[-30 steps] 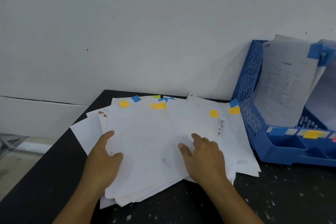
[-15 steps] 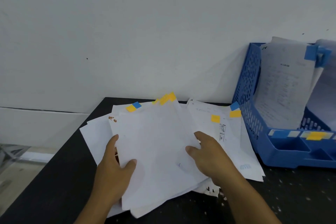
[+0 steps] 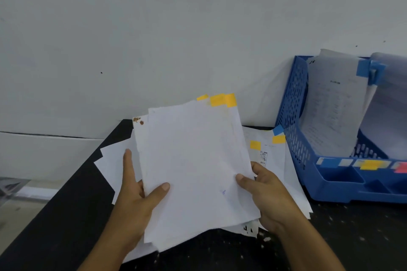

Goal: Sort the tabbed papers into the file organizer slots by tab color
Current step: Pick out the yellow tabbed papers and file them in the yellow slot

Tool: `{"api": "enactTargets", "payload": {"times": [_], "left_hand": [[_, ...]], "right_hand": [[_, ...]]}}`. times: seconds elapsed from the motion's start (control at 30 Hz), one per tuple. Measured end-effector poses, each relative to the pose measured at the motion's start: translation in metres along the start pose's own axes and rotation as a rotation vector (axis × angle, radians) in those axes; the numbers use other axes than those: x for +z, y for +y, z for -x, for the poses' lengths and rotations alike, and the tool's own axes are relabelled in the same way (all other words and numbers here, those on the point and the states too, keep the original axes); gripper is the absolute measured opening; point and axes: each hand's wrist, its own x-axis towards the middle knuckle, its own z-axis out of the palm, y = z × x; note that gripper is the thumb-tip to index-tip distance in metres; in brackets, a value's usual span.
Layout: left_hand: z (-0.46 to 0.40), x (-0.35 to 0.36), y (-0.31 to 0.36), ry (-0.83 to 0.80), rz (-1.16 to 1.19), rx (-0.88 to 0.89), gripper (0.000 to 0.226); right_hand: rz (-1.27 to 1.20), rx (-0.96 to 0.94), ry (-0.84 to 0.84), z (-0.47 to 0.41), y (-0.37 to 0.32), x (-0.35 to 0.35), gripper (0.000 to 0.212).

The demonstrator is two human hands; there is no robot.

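Both hands — left hand (image 3: 141, 196), right hand (image 3: 267, 196) — grip the yellow-tabbed sheets (image 3: 193, 160); next, carry them rightward beyond the right hand to the file organizer (image 3: 334, 185) — its yellow-labelled slot

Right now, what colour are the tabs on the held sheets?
Yellow: the tabs top the sheaf held by the left hand and right hand; head view.
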Motion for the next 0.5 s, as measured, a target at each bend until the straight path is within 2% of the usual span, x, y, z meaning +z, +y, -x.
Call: {"api": "enactTargets", "payload": {"times": [0.07, 0.13, 0.2, 0.23, 0.33, 0.4, 0.5], "left_hand": [[-0.002, -0.006, 0.0, -0.021, -0.053, 0.02, 0.088], [-0.006, -0.016, -0.001, -0.014, -0.16, 0.031, 0.068], [-0.011, -0.031, -0.004, 0.053, -0.237, 0.016, 0.056], [-0.014, -0.038, -0.006, 0.087, -0.259, 0.001, 0.055], [-0.017, -0.051, -0.008, 0.121, -0.317, -0.061, 0.055], [-0.019, -0.054, -0.01, 0.116, -0.351, -0.084, 0.056], [-0.02, -0.053, -0.013, 0.109, -0.364, -0.087, 0.057]], "right_hand": [[0.084, -0.014, -0.014, 0.0, 0.005, 0.003, 0.02], [0.298, -0.079, 0.038, 0.001, 0.009, 0.004, 0.018], [0.662, -0.173, 0.134, 0.003, 0.013, 0.002, 0.032], [0.848, -0.208, 0.128, 0.005, 0.015, 0.002, 0.042], [1.242, -0.224, -0.052, 0.005, 0.024, 0.0, 0.073], [1.369, -0.199, -0.111, 0.001, 0.026, -0.005, 0.083], [1.392, -0.166, -0.097, -0.005, 0.023, -0.016, 0.08]]}}
